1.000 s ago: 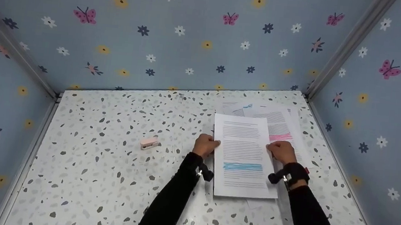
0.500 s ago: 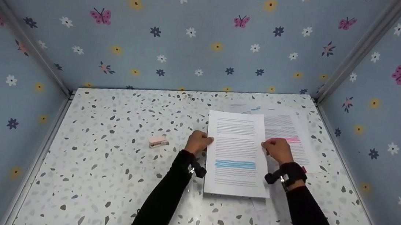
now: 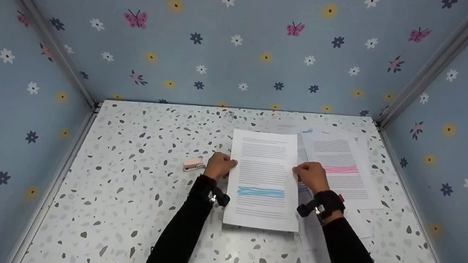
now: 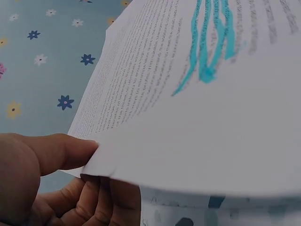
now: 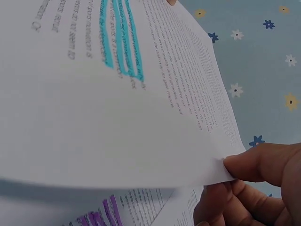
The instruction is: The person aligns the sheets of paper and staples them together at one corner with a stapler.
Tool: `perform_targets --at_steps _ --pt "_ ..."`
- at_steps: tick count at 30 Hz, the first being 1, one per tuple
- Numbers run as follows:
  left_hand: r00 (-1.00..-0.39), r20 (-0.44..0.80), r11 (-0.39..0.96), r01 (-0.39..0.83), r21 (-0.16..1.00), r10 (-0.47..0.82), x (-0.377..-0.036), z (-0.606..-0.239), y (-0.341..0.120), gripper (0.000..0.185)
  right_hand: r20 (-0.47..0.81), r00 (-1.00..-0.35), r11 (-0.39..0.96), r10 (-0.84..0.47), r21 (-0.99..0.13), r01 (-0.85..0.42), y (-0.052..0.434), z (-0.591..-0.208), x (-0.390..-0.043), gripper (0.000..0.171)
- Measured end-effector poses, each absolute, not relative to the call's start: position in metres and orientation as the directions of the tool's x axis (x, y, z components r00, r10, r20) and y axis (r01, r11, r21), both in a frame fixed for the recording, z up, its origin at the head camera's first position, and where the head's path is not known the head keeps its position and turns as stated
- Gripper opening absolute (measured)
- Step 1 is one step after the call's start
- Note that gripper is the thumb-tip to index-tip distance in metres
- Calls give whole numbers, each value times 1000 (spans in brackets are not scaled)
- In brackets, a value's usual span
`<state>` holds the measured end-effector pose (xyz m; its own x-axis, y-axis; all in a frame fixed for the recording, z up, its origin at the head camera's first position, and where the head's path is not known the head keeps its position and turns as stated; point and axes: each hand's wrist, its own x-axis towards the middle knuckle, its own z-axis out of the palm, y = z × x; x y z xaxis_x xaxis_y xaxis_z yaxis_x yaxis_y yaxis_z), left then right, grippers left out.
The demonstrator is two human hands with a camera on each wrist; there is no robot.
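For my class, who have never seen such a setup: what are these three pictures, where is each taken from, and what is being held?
A person works with bare hands, wearing three cameras. The head view looks down on a speckled white table. The left hand and right hand pinch opposite edges of a printed white sheet with a blue highlighted band. The wrist views show thumb and fingers gripping that sheet close up. More printed sheets, one marked pink, lie to the right; a small pink stapler-like object lies to the left.

light: bright, even, from above | shadows: soft, thin under the paper point(image 3: 264, 169) on the counter point(image 3: 134, 190) | glare: none | blur: wrist views soft at near paper edge | distortion: wide-angle bend at head-view edges
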<state>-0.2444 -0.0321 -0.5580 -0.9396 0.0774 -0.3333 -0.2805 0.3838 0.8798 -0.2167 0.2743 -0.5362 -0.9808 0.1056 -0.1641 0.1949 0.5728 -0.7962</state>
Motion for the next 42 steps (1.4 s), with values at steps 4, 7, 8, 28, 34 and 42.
perform_targets --at_steps 4,7,8,28,34,42 --pt "-937 -343 386 -293 875 66 -244 -566 -44 44 -168 -979 572 116 -795 204 262 -542 -218 22" --pt "-933 -356 410 -306 859 48 -243 -571 -54 47 -182 -977 576 111 -790 212 253 -549 -218 21" --pt "-933 -358 428 -308 849 39 -243 -573 -56 47 -186 -977 579 104 -787 211 251 -551 -218 20" --pt "-935 -349 630 -304 715 -56 -235 -594 -84 28 -249 -964 657 93 -713 247 218 -576 -214 16" --pt "-938 -337 662 -303 686 -81 -230 -592 -88 31 -261 -962 676 80 -695 245 212 -580 -212 16" --pt "-933 -338 704 -323 632 -125 -219 -588 -90 23 -270 -960 702 75 -669 243 204 -586 -210 17"
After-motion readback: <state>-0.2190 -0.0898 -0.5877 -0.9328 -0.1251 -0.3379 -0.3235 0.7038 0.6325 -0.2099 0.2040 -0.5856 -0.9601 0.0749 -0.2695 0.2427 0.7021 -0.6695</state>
